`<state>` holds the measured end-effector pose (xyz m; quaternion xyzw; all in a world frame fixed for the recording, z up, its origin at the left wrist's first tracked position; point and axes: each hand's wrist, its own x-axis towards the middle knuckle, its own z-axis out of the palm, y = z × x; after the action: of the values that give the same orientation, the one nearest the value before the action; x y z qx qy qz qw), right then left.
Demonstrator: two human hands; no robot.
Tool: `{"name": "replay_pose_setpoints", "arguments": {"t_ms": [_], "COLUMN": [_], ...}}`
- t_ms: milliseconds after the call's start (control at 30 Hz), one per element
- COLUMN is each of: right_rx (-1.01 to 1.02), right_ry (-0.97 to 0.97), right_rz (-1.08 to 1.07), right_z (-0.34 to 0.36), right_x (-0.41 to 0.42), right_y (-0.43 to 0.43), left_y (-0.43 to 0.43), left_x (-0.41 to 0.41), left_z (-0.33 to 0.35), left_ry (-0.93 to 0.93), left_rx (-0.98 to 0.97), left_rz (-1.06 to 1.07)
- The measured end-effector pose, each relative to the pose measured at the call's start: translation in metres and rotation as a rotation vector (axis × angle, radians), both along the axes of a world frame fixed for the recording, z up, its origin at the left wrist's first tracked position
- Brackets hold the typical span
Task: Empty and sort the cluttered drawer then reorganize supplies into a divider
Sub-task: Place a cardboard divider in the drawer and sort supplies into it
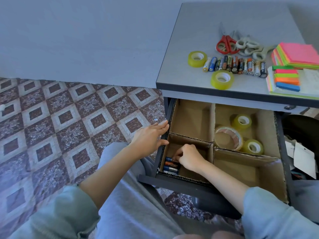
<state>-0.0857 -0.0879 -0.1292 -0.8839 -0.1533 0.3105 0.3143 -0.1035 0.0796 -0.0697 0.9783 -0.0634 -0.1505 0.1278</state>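
Cardboard divider (pixel 211 121) is seen seated in the open drawer (pixel 172 182) below the desk top (pixel 189 40). Its left wall is touched by the left hand (pixel 149 137), fingers straight and slightly spread. In the front-left compartment, a battery (pixel 170 159), lying beside several others, is pinched by the curled fingers of the right hand (pixel 189 158). Three tape rolls (pixel 227 138) are held in the back-right compartment.

One head-worn view looks steeply down, close above the open drawer (pixel 172 184) at near right; the counter (pixel 224 18) sits far right. Floor (pixel 69 118) fills the left.
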Motion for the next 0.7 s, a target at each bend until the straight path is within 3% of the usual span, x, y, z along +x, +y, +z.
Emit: {"name": "replay_pose_setpoints", "arguments": {"t_ms": [400,633,700], "right_rx": [-0.078,0.061,0.038], "right_ry": [-0.058,-0.124,-0.171], "right_rz": [0.114,0.147,0.166], "right_z": [0.012,0.080,0.106], "right_x": [0.002,-0.004,0.000], "right_y": [-0.006,-0.038,-0.054], "left_y": [-0.006,-0.003,-0.005], "left_x": [0.005,0.013,0.021], "left_z": [0.012,0.013,0.020], "left_ry": [0.037,0.077,-0.002], "left_rx": [0.050,0.001,-0.026], "left_rz": [0.039,0.041,0.043]}}
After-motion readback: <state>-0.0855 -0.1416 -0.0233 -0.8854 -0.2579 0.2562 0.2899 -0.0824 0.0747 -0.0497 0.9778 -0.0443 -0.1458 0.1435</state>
